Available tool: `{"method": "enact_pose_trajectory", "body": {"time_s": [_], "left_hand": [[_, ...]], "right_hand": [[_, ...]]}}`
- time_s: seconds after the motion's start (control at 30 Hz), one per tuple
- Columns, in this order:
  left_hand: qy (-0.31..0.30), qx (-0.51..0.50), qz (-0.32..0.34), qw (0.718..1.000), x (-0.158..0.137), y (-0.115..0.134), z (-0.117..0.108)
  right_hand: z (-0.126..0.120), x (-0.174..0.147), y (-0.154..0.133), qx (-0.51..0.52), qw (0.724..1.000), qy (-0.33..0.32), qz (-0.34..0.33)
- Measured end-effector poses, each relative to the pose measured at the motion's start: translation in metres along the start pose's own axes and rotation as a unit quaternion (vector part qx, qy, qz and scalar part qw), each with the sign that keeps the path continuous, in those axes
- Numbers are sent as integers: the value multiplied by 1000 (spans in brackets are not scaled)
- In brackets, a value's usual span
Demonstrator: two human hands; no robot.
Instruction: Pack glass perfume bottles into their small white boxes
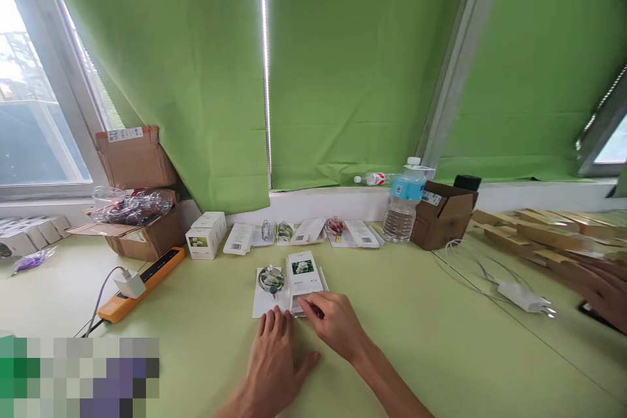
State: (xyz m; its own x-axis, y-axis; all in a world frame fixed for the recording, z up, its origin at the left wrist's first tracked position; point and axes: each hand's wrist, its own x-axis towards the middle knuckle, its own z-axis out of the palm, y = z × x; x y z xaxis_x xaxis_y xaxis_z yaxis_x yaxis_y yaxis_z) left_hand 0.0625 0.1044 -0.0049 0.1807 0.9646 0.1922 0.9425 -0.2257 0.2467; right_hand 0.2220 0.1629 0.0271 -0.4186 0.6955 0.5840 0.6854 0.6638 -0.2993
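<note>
A flattened white carton [304, 275] with a white-flower picture lies on the table in front of me. To its left, on a white sheet [261, 304], rests a round, clear, ornament-like piece [271, 279] with green and white inside and a small dark part at its lower end. My left hand [277, 359] lies palm down, fingers stretched out, their tips at the sheet's near edge. Curled at the carton's near end is my right hand [337, 324], its thumb and forefinger closed at the edge there. Its other fingers are folded and partly hidden.
Behind stand a white box [204, 236], several flat cartons, a red ornament [336, 227] and a large water bottle [402, 206]. Left are an orange power strip [142, 284] and an open cardboard box [142, 235]. Right lie a white adapter [524, 297] and another person's hand [597, 290].
</note>
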Motion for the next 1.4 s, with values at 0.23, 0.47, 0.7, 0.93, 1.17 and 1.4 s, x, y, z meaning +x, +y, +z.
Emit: {"method": "enact_pose_trajectory", "body": {"time_s": [0.23, 0.47, 0.7, 0.93, 1.17, 1.4], "left_hand": [[35, -32, 48, 998, 2, 5, 15], [46, -28, 63, 997, 3, 0, 4], [176, -140, 1, 974, 33, -29, -5], [125, -301, -6, 945, 67, -66, 18], [159, -292, -17, 943, 69, -65, 23], [146, -283, -40, 947, 65, -58, 12]], "right_hand": [[-3, 2, 7, -14, 999, 33, 25], [-1, 3, 6, -5, 998, 49, 50], [2, 4, 8, 5, 998, 52, 34], [19, 0, 7, -9, 1000, -21, 4], [22, 0, 2, -27, 998, -58, 8], [28, -2, -3, -47, 995, -85, -2]]}}
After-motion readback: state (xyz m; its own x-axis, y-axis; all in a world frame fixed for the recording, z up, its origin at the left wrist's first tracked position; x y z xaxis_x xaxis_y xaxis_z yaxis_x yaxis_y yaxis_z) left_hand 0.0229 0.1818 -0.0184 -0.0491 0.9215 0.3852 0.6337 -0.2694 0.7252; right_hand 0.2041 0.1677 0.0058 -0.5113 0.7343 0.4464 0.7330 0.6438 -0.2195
